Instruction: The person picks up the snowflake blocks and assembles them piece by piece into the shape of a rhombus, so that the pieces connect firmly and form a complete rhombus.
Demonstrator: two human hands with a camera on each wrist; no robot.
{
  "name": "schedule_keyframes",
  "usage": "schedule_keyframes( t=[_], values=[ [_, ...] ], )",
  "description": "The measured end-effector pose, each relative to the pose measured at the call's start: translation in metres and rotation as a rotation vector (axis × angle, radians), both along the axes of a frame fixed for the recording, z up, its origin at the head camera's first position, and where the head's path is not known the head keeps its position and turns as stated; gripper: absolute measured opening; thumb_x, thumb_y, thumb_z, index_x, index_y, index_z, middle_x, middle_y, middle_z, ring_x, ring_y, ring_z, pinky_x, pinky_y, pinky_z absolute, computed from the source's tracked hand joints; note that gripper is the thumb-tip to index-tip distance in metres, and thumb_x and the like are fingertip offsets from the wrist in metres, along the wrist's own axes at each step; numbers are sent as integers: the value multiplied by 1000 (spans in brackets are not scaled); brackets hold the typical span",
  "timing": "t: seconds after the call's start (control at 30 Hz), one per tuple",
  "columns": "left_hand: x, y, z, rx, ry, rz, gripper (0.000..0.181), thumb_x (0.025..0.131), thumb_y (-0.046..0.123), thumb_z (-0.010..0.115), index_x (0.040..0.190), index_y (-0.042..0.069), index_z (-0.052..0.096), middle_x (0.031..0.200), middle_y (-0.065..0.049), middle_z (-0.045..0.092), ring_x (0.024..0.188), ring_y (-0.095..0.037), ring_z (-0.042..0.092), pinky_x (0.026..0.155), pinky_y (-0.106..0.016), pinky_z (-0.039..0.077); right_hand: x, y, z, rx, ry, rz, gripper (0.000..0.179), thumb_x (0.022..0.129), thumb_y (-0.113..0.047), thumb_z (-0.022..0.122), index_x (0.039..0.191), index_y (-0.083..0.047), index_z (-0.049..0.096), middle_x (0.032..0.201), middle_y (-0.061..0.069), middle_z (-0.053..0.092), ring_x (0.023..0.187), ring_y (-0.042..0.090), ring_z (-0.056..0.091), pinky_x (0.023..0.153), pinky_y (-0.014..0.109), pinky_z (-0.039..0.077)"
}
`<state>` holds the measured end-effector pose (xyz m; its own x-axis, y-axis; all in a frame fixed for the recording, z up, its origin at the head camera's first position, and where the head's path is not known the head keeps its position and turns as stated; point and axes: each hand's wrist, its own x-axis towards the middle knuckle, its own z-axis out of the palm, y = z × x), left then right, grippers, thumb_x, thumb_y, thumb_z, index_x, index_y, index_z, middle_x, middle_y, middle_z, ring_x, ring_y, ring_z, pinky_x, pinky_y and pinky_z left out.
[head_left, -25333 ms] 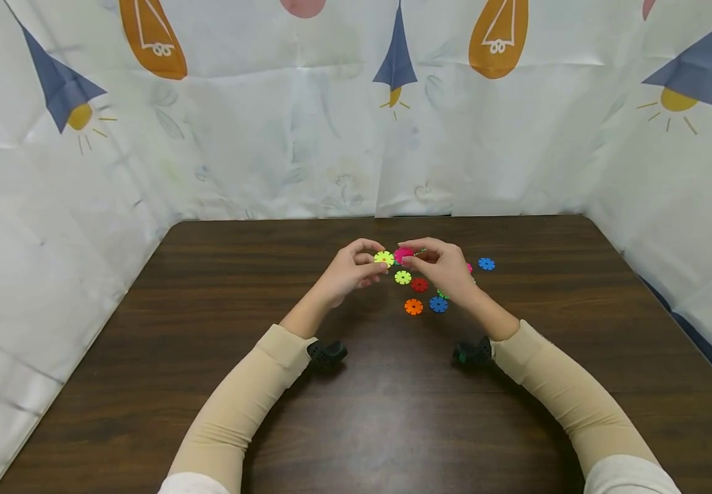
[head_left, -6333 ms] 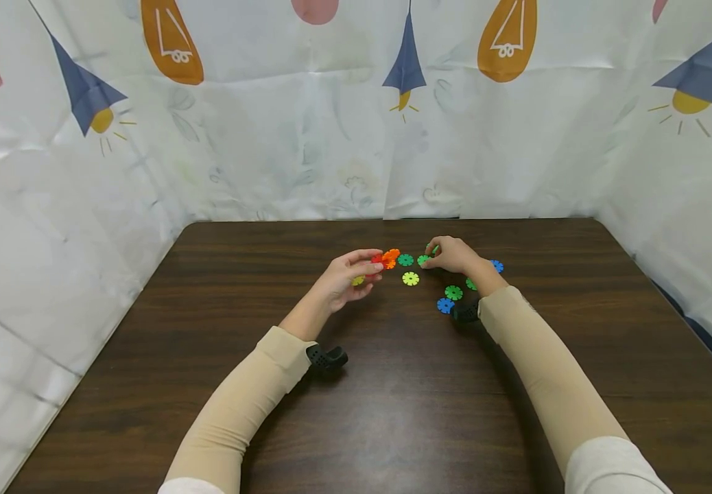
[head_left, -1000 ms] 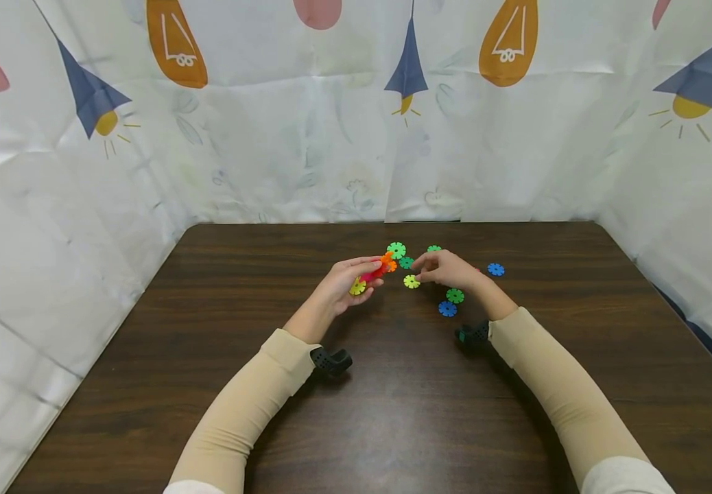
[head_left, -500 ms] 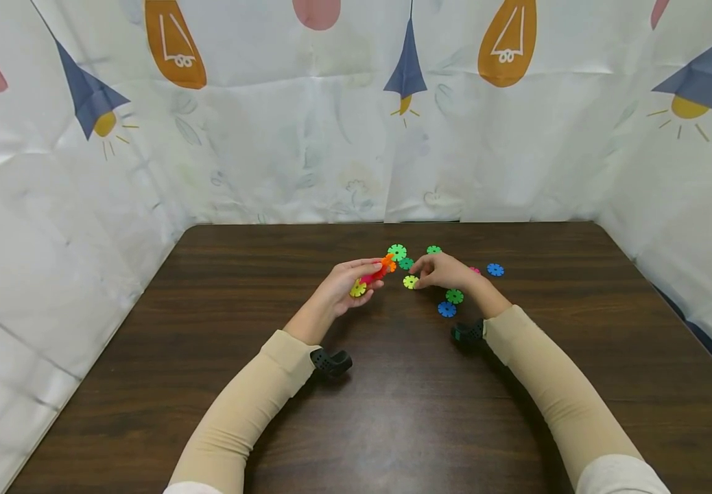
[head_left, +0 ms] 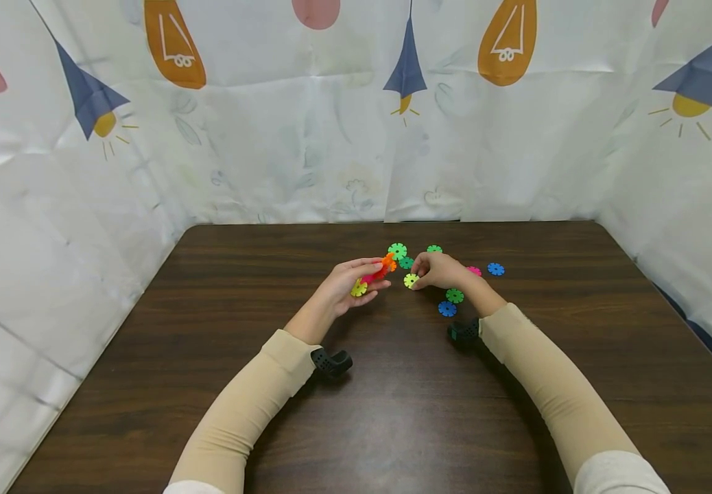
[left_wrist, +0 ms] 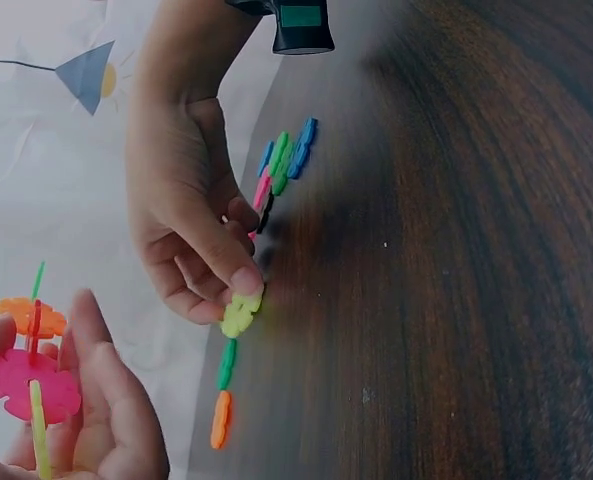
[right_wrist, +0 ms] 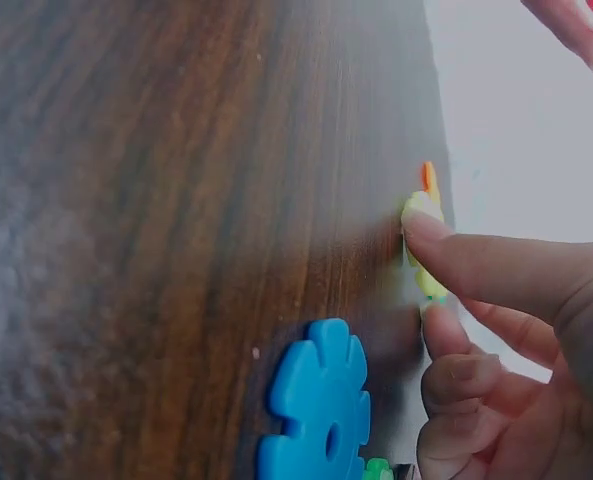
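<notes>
My left hand (head_left: 342,287) holds a chain of interlocked notched plastic discs, clear of the table. The chain's pink disc (left_wrist: 33,387) sits between a yellow disc (head_left: 359,287) and a red one, with an orange disc (left_wrist: 18,314) beyond. A bright green disc (head_left: 397,251) stands at its far end. My right hand (head_left: 444,272) reaches down to the table, thumb and forefinger pinching a loose yellow-green disc (left_wrist: 241,313). That disc is tilted in the left wrist view. Beside it lies a dark green disc (head_left: 406,263).
Loose discs lie around the right hand: a green disc (head_left: 434,249) behind it, a pink disc (head_left: 474,271) and a blue disc (head_left: 495,269) to the right. Nearer are another green disc (head_left: 455,296) and a blue one (head_left: 447,309). A patterned cloth (head_left: 343,151) hangs behind the table (head_left: 356,412).
Since 6.3 seconds ago, a bright green disc has joined the chain in my left hand. My right hand has moved left from a green disc to the yellow-green one and now pinches it.
</notes>
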<state>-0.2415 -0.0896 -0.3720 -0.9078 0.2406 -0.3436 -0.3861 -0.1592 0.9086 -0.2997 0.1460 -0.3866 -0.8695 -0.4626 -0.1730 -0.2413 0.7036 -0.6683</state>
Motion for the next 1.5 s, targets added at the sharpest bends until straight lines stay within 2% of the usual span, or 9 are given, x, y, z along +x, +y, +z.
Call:
schedule_keyframes(
  t=[0.17, 0.33, 0.47, 0.6, 0.73, 0.83, 1.0, 1.27, 1.5],
  values=[
    [0, 1, 0, -32, 11, 8, 35, 102, 21, 66, 135, 8, 65, 110, -4, 72, 84, -11, 71, 72, -28, 51, 1, 1, 1, -43, -4, 9, 24, 91, -10, 79, 103, 0, 61, 91, 8, 62, 83, 23, 55, 75, 34, 46],
    [0, 2, -1, -45, 17, 17, 35, 102, 20, 66, 134, 6, 65, 98, 1, 69, 83, -12, 64, 66, -24, 46, 1, 8, -2, -175, -27, -22, 19, 95, -8, 74, 108, 3, 66, 88, 9, 70, 85, 24, 61, 77, 35, 46],
    [0, 2, -2, -41, 28, 13, 33, 101, 19, 67, 131, 6, 66, 97, 1, 69, 82, -13, 63, 64, -22, 45, 2, 15, -1, -275, -9, -84, 21, 98, -11, 71, 114, 3, 69, 95, 13, 72, 93, 31, 62, 79, 38, 47],
    [0, 2, -1, -41, 39, 11, 30, 100, 18, 67, 127, 6, 68, 96, 1, 69, 82, -14, 63, 63, -21, 45, 5, 20, 6, -309, 21, -124, 25, 99, -16, 70, 119, 0, 70, 105, 18, 71, 102, 38, 62, 83, 45, 47],
    [0, 1, -1, -56, 43, 0, 28, 100, 19, 68, 125, 7, 69, 93, 2, 71, 85, -15, 63, 62, -22, 44, 7, 23, 11, -334, 23, -150, 31, 100, -19, 69, 125, -1, 68, 112, 20, 70, 112, 39, 61, 94, 54, 47],
    [0, 0, -1, -74, 44, -21, 26, 100, 19, 68, 124, 8, 71, 96, 3, 74, 87, -16, 64, 65, -24, 41, 7, 25, 12, -384, 30, -162, 32, 101, -19, 68, 127, -1, 66, 110, 20, 70, 108, 39, 60, 91, 51, 48],
    [0, -1, -2, -100, 49, -58, 28, 101, 19, 68, 126, 8, 70, 99, 3, 76, 84, -14, 63, 67, -27, 38, 11, 25, 13, -502, 60, -173, 31, 102, -17, 67, 127, 0, 65, 103, 13, 70, 84, 28, 54, 69, 34, 43],
    [2, -1, -3, -139, 75, -115, 30, 100, 20, 68, 127, 6, 70, 94, -1, 72, 87, -19, 63, 66, -27, 39, 15, 22, 18, -591, 66, -173, 32, 103, -18, 65, 129, 1, 63, 86, -1, 61, 72, 18, 45, 67, 38, 40],
    [3, 0, -3, -148, 82, -133, 30, 100, 21, 68, 126, 7, 70, 96, -2, 72, 89, -21, 62, 67, -28, 39, 17, 20, 19, -632, 33, -166, 33, 103, -17, 65, 131, 2, 62, 83, 1, 57, 70, 17, 42, 65, 36, 38]
  ],
)
